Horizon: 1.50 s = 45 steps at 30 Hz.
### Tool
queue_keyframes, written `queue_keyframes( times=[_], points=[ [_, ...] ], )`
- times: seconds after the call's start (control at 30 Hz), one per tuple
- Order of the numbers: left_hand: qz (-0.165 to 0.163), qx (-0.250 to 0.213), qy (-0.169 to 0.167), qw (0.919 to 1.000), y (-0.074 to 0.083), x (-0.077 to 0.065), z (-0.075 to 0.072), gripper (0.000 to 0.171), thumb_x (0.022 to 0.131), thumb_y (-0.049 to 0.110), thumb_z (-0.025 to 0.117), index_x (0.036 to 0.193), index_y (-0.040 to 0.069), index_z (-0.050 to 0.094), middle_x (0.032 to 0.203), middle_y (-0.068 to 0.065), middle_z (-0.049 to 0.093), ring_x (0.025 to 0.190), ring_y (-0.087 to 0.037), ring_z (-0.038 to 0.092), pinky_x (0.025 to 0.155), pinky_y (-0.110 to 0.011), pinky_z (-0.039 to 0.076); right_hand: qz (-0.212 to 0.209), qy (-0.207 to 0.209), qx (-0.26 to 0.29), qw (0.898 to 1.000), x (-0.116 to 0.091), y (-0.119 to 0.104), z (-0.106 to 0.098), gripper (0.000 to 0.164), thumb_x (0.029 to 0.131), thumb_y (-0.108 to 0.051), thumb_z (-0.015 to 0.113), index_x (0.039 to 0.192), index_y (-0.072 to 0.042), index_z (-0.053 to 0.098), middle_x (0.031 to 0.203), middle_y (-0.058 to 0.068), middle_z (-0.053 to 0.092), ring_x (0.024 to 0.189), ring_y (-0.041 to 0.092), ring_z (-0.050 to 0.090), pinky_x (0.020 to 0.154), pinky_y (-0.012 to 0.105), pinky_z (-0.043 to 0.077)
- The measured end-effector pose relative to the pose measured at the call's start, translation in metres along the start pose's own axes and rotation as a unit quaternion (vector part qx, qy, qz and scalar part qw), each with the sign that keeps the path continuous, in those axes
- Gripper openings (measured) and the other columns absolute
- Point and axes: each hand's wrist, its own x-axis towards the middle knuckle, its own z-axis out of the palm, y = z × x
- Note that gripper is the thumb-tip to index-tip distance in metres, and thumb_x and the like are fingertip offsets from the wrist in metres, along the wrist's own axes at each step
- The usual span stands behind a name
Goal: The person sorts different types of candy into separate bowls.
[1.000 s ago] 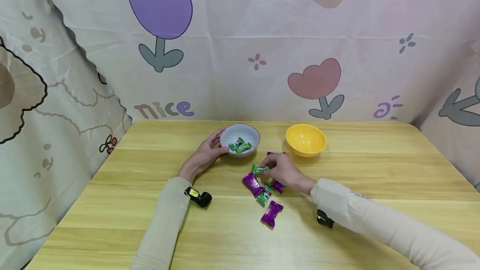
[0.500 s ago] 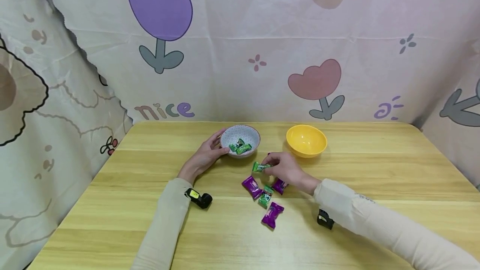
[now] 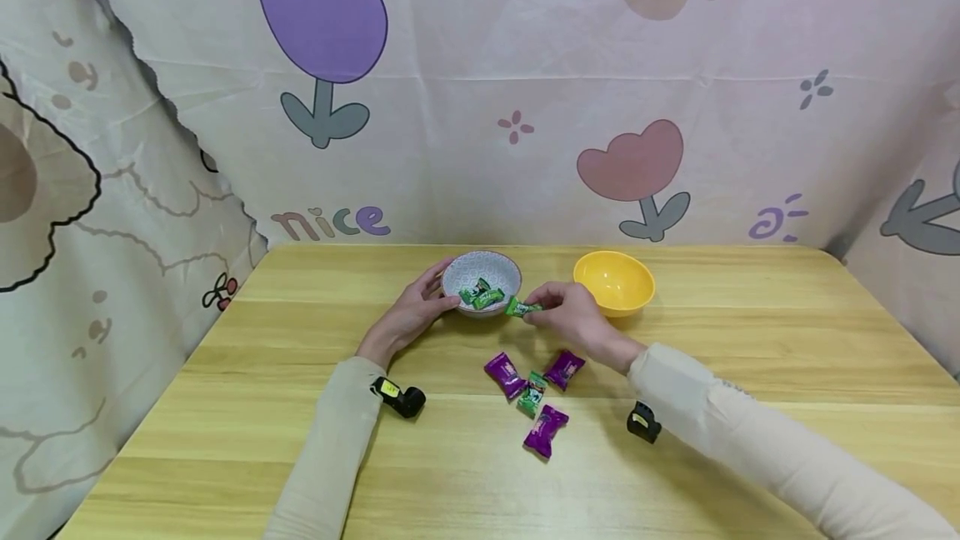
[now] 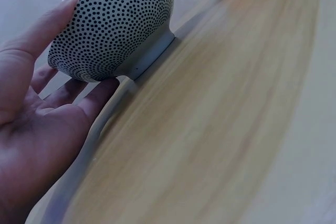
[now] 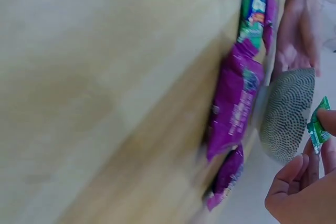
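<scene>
My left hand [image 3: 408,315] holds the side of a patterned bowl [image 3: 481,265], thumb at the rim; in the left wrist view its fingers reach along the bowl's dotted outer wall [image 4: 118,24]. Inside the bowl lie several green-wrapped candies [image 3: 486,298]. Just right of its rim, my right hand [image 3: 573,319] pinches a green-wrapped candy [image 3: 519,307] between thumb and fingertips, above the table. The right wrist view shows this green candy [image 5: 318,127] close to the bowl [image 5: 287,114].
A yellow bowl [image 3: 613,282] stands behind the right hand. On the wooden table [image 3: 300,340], purple-wrapped candies [image 3: 545,432] and one green candy [image 3: 532,394] lie in a loose group nearer the front. A printed cloth [image 3: 465,107] hangs behind the table.
My right hand has lifted the green candy off the group and carried it away from me, up to the patterned bowl's right rim. The left hand has stayed on the bowl.
</scene>
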Motion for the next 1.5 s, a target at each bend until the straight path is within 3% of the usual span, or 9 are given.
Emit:
queue_keyframes(
  times=[0.2,0.37,0.73,0.97,1.5],
  points=[
    [0.000,-0.002,-0.001,1.0000,0.000,-0.001,0.000,0.078,0.090,-0.009,0.057,0.155,0.012,0.019,0.157,-0.018,0.013,0.144,-0.032,0.015,0.113,-0.039,0.025,0.008,0.003,0.041,0.999,0.004,-0.006,-0.001,0.018,0.085,-0.007,0.073,0.101,0.001,0.069,0.088,0.008,0.066,0.084,0.030,0.062,0.079,0.041,0.054],
    [-0.004,-0.003,0.001,1.0000,-0.001,0.000,0.000,0.078,0.090,-0.008,0.057,0.155,0.013,0.019,0.157,-0.017,0.013,0.144,-0.031,0.015,0.113,-0.039,0.025,0.012,0.017,0.022,1.000,0.010,-0.012,-0.001,0.020,0.086,-0.011,0.073,0.104,-0.002,0.070,0.097,0.008,0.067,0.089,0.022,0.059,0.080,0.033,0.051],
    [0.002,0.001,-0.011,0.9999,-0.001,0.004,0.002,0.077,0.092,-0.007,0.057,0.155,0.013,0.018,0.157,-0.017,0.013,0.144,-0.031,0.016,0.113,-0.040,0.024,0.025,0.039,0.028,0.999,0.033,-0.027,0.004,0.027,0.088,-0.018,0.071,0.110,-0.003,0.069,0.111,0.012,0.067,0.104,0.026,0.058,0.092,0.039,0.048],
    [-0.009,-0.006,-0.002,0.9999,-0.001,0.000,0.001,0.077,0.092,-0.008,0.056,0.155,0.014,0.019,0.158,-0.017,0.013,0.143,-0.031,0.016,0.113,-0.040,0.025,0.028,0.035,0.023,0.999,0.043,-0.038,0.011,0.029,0.089,-0.021,0.071,0.113,-0.005,0.070,0.118,0.010,0.066,0.112,0.025,0.056,0.098,0.041,0.043],
    [0.002,-0.006,-0.013,0.9999,0.001,-0.002,0.000,0.076,0.093,-0.006,0.055,0.156,0.013,0.017,0.157,-0.017,0.014,0.143,-0.031,0.018,0.113,-0.040,0.025,0.017,0.040,0.065,0.997,0.058,-0.045,0.027,0.021,0.090,-0.016,0.070,0.107,-0.003,0.071,0.111,0.010,0.065,0.105,0.026,0.057,0.095,0.036,0.047]
  ],
)
